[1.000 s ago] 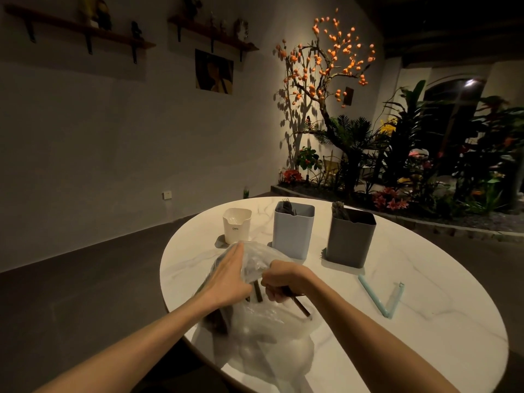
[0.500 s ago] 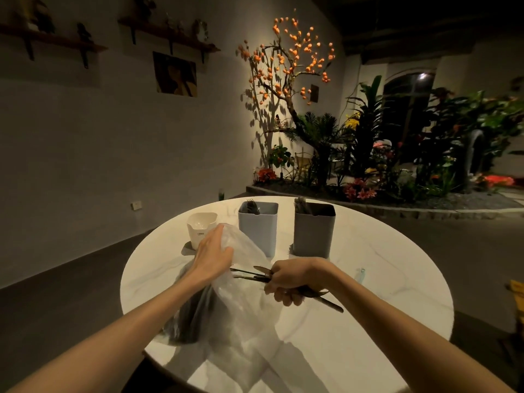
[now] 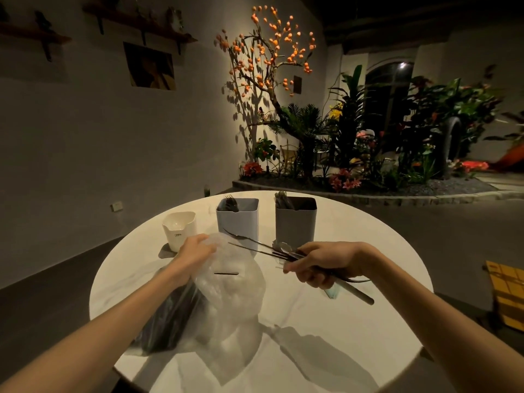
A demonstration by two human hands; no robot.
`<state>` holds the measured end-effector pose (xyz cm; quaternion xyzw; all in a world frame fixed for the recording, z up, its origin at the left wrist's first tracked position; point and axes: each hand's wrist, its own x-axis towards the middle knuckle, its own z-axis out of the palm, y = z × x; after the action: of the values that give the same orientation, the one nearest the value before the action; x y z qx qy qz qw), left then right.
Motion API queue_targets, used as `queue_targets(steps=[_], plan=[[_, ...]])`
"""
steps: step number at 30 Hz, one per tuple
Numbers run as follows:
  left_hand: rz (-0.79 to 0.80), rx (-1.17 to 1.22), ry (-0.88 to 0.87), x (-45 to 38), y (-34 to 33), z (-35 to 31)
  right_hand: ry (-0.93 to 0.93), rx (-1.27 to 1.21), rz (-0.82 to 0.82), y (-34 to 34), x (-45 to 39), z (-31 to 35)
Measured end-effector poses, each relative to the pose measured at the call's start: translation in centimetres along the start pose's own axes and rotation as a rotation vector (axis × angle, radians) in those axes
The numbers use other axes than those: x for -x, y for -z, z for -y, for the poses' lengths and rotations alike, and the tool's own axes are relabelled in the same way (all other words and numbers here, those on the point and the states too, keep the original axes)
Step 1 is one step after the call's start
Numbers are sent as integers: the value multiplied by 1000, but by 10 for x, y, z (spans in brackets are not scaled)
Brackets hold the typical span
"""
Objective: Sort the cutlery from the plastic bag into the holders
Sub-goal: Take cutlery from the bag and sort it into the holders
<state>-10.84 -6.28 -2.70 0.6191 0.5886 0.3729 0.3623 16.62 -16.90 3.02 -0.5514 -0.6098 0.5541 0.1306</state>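
Note:
A clear plastic bag (image 3: 232,282) lies crumpled on the round white table (image 3: 354,330), with dark cutlery still showing inside its lower left part. My left hand (image 3: 195,251) grips the top of the bag. My right hand (image 3: 326,263) grips a bundle of cutlery (image 3: 255,243) clear of the bag, tips pointing left toward the holders and handles sticking out to the right. Three holders stand at the far side: a small white one (image 3: 179,234), a pale blue one (image 3: 238,221) with forks in it, and a grey one (image 3: 295,222) with cutlery in it.
A pale blue strip (image 3: 330,292) lies on the table under my right hand. A raised planter bed with plants and an orange-lit tree (image 3: 326,154) stands beyond the table. A yellow object (image 3: 507,296) sits on the floor at right.
My right hand has pulled the cutlery bundle out of the bag and moved it right. My left hand keeps its hold on the bag top.

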Motion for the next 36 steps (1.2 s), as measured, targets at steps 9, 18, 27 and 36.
queue_targets(steps=[9,18,27,36], plan=[[531,-88,-77,30,-34,1,178,-208,-43,4,-42,2],[740,303,63,7,-36,11,240,-213,-68,-12,-101,-10],[422,920,204,-34,-76,16,150,-85,-84,-11,-133,-28],[266,931,54,-68,-62,16,69,-292,-172,9,-149,-66]])
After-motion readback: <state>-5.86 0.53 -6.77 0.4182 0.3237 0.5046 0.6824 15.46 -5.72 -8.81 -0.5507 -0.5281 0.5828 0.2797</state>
